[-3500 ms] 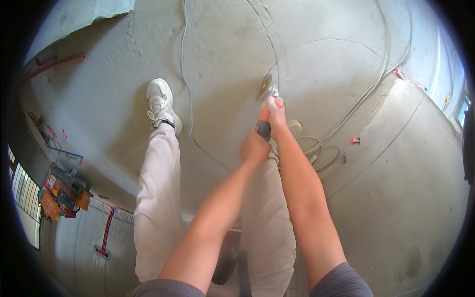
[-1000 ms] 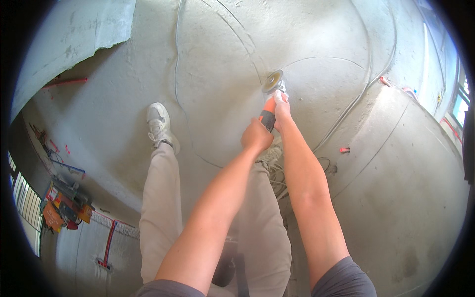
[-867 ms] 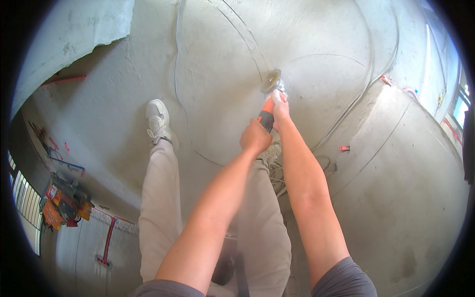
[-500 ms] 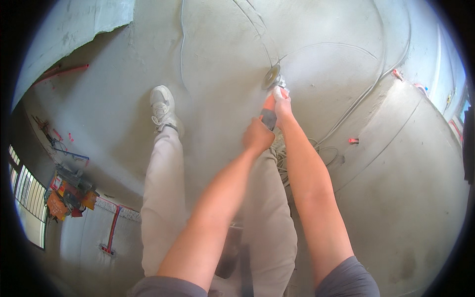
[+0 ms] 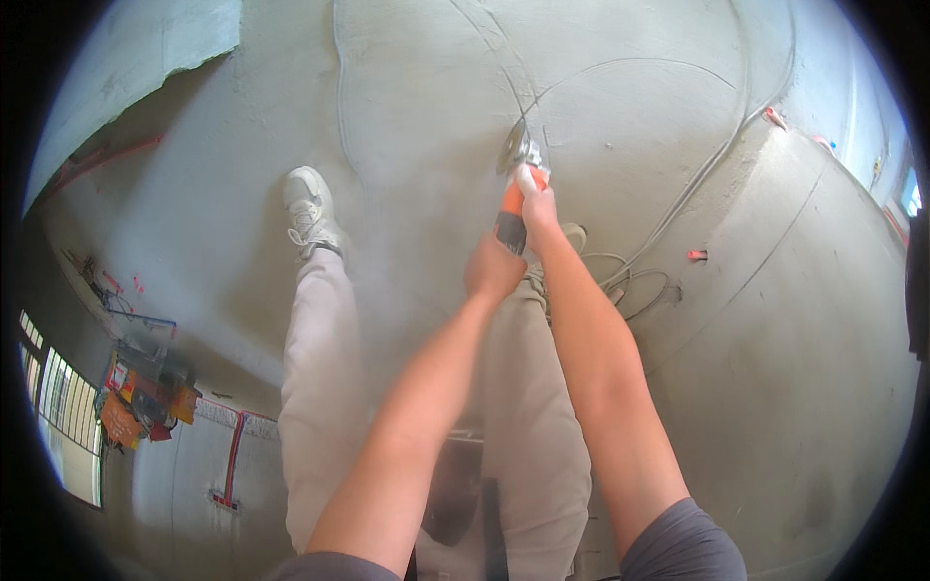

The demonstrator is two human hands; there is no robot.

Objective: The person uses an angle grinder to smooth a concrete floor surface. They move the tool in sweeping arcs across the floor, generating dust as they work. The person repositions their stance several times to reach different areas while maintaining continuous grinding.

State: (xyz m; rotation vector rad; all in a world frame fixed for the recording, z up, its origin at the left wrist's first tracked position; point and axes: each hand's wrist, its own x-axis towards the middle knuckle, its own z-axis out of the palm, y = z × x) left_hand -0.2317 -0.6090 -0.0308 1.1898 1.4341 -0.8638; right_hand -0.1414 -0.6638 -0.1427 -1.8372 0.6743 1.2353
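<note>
An orange and dark grey angle grinder point(image 5: 510, 215) is held in both my hands, its round disc point(image 5: 510, 147) pointing away from me. My left hand point(image 5: 494, 267) wraps around the dark rear end of the body. Further forward, my right hand point(image 5: 537, 201) grips the orange part just behind the metal head. The disc sits low by the grey concrete floor point(image 5: 426, 126), where thin dark cut lines point(image 5: 516, 92) cross near it. I cannot tell whether its edge touches the surface.
Hazy dust hangs around my legs. My left shoe point(image 5: 310, 205) stands to the left of the tool. A coiled cable point(image 5: 620, 276) lies beside my right foot, with long cables point(image 5: 707, 169) running away. Red pipe stubs point(image 5: 697, 256) stick out; cluttered tools point(image 5: 145, 392) stand at left.
The grinder has shifted slightly left and tilted, so its disc shows narrower. Both hands keep their hold on it. The view has shifted a little too.
</note>
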